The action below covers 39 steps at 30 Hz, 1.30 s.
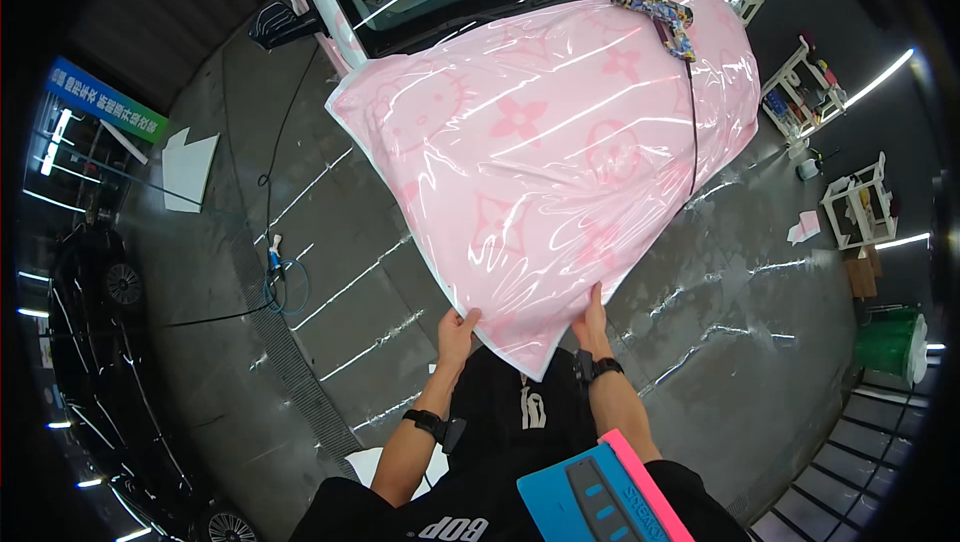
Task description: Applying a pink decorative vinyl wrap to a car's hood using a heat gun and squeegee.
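A glossy pink patterned vinyl wrap film (517, 167) drapes over the front of a car and stretches towards me, narrowing to a corner. My left hand (457, 336) pinches its left edge, thumb on top. Opposite, my right hand (592, 321) grips the right edge, fingers partly hidden under the film. The pointed corner hangs between both hands in front of my dark clothing. Folds run through the film near my right hand. A colourfully patterned heat gun (667, 21) lies on the film near the windshield, its cord trailing over the right edge.
A blue squeegee (592, 497) with a pink edge is close below; what holds it is hidden. Right are tool carts (806, 92) and a green bin (885, 345). A cable with a connector (275, 257) lies left by a floor drain grate (285, 369). A black car (112, 362) stands far left.
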Motion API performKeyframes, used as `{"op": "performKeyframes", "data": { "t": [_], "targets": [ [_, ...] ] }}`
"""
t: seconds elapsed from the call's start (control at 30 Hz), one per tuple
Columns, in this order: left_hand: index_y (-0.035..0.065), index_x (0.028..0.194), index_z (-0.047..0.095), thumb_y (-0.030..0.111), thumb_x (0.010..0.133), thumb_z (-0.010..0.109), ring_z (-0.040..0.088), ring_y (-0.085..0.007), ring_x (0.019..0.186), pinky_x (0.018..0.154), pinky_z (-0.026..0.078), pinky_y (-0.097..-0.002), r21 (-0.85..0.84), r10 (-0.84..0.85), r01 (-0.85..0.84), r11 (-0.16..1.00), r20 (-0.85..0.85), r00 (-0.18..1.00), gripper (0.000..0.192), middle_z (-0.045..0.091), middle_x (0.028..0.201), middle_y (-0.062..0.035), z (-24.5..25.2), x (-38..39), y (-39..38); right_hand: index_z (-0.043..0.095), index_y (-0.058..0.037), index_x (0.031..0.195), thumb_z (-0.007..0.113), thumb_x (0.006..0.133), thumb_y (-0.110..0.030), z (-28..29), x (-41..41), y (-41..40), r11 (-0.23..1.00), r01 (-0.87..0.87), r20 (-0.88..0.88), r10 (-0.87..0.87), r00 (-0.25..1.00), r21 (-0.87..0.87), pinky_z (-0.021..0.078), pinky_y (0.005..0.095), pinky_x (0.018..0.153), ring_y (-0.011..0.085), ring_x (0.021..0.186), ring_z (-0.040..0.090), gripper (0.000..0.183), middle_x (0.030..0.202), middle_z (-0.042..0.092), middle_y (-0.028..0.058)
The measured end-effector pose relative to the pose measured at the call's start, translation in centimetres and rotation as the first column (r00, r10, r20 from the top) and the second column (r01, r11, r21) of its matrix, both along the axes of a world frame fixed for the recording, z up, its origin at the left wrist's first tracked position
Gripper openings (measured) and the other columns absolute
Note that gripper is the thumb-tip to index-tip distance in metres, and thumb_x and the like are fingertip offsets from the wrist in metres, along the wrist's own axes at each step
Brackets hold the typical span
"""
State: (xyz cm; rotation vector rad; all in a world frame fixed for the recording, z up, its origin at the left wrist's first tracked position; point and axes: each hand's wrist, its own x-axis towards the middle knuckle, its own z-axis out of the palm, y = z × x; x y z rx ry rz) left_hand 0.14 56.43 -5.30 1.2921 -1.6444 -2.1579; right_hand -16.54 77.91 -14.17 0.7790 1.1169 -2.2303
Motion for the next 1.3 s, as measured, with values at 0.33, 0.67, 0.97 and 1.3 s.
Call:
{"op": "performKeyframes", "data": {
  "t": [0.33, 0.67, 0.97, 1.3],
  "targets": [
    [-0.0046, 0.111, 0.062, 0.005, 0.094, 0.063, 0.065, -0.0095, 0.081, 0.073, 0.051, -0.0237, 0.001, 0.028, -0.028, 1.0, -0.098, 0.995, 0.02, 0.07, 0.095, -0.005, -2.6, 0.1, -0.4, 0.065, 0.0119, 0.1, 0.057, 0.1, -0.04, 0.0, 2.9, 1.9, 0.749, 0.297, -0.259, -0.172, 0.951, 0.592, 0.05, 0.0309, 0.069, 0.0149, 0.081, 0.061, 0.052, 0.091, 0.066, 0.0103],
    [-0.0014, 0.121, 0.054, 0.012, 0.099, 0.058, 0.059, -0.0098, 0.085, 0.077, 0.048, -0.0255, -0.087, 0.065, -0.08, 0.993, -0.161, 0.985, 0.026, 0.064, 0.104, -0.0049, -5.2, 0.9, 0.1, 0.065, 0.0112, 0.089, 0.051, 0.103, -0.04, 0.5, 3.3, 1.6, 0.773, 0.377, -0.365, -0.203, 0.909, 0.51, 0.0487, 0.0297, 0.065, 0.0146, 0.074, 0.06, 0.055, 0.083, 0.066, 0.0098],
    [-0.0048, 0.129, 0.048, 0.008, 0.099, 0.058, 0.061, -0.0153, 0.101, 0.092, 0.049, -0.0321, -0.013, 0.061, -0.069, 0.998, -0.314, 0.947, 0.034, 0.062, 0.117, -0.0101, -7.4, 2.2, -0.2, 0.06, 0.0111, 0.109, 0.052, 0.102, -0.042, -0.2, 4.0, 2.0, 0.828, 0.291, -0.305, -0.153, 0.94, 0.48, 0.0517, 0.0316, 0.076, 0.0175, 0.086, 0.063, 0.054, 0.099, 0.066, 0.0127],
    [0.0014, 0.137, 0.042, 0.016, 0.096, 0.063, 0.055, -0.0256, 0.123, 0.107, 0.044, -0.0438, 0.609, 0.329, -0.063, 0.791, -0.336, 0.882, 0.048, 0.054, 0.133, -0.0126, -6.1, 2.8, 2.5, 0.058, 0.0104, 0.113, 0.05, 0.103, -0.043, 1.9, 3.8, 1.3, 0.846, 0.311, -0.2, -0.247, 0.948, 0.433, 0.0541, 0.0327, 0.075, 0.0197, 0.088, 0.066, 0.055, 0.102, 0.067, 0.0147]
  ]
}}
